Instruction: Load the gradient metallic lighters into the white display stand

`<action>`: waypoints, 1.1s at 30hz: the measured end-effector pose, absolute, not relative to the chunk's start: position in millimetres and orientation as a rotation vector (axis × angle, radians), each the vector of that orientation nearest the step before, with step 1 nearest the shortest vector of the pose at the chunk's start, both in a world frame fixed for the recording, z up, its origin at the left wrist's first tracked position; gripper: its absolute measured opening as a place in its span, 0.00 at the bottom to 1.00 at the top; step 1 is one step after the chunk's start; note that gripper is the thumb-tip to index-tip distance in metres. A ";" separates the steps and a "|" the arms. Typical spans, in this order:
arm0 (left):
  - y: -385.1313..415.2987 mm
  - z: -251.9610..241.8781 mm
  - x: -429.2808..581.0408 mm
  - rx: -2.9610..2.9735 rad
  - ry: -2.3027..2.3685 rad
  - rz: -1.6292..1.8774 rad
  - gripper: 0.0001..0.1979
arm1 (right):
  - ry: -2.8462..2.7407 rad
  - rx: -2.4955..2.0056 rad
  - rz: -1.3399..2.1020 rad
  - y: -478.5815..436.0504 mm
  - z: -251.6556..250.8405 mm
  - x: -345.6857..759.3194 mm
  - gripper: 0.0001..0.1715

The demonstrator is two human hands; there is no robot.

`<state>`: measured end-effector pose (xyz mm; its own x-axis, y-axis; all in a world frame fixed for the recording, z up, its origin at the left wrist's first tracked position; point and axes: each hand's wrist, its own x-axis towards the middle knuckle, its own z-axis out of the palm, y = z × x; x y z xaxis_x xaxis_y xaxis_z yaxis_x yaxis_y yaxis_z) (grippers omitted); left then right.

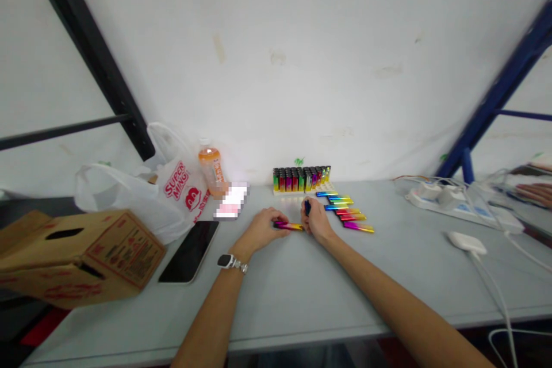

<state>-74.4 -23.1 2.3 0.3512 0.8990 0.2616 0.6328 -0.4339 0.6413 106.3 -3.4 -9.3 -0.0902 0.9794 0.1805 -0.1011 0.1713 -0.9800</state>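
My left hand [262, 229] rests on the grey table [302, 293] with its fingers closed on one end of a rainbow-coloured lighter [288, 225] that lies flat. My right hand [315, 219] is curled beside the lighter's other end and grips a small dark object [307, 206] that I cannot name. Just right of that hand lie several more rainbow lighters [347, 213] in a slanted row. Behind them, against the wall, stands a white tray of upright lighters [301, 179].
A black phone [190, 250] lies left of my left arm, with a cardboard box [77, 254], a white plastic bag [172, 187] and an orange drink bottle [212, 171] beyond. A power strip [457, 202], a white charger [466, 241] and cables occupy the right. Another person's hand [535, 192] shows at far right.
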 end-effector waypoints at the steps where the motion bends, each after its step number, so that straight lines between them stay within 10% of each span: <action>1: -22.2 1.3 -74.3 2.193 1.345 0.826 0.09 | -1.284 -0.959 1.197 -3.1 -9.5 106.3 0.19; 10: -18.4 -3.9 -66.9 2.295 1.358 0.780 0.10 | -1.172 -0.912 1.411 -3.7 -3.1 106.7 0.22; 20: -14.7 1.1 -42.2 2.453 1.315 0.710 0.13 | -1.536 -1.038 0.641 39.3 6.0 170.4 0.16; 33: 3.1 -1.1 -22.2 2.407 1.373 0.670 0.13 | -1.792 -0.996 0.497 104.8 22.7 197.0 0.10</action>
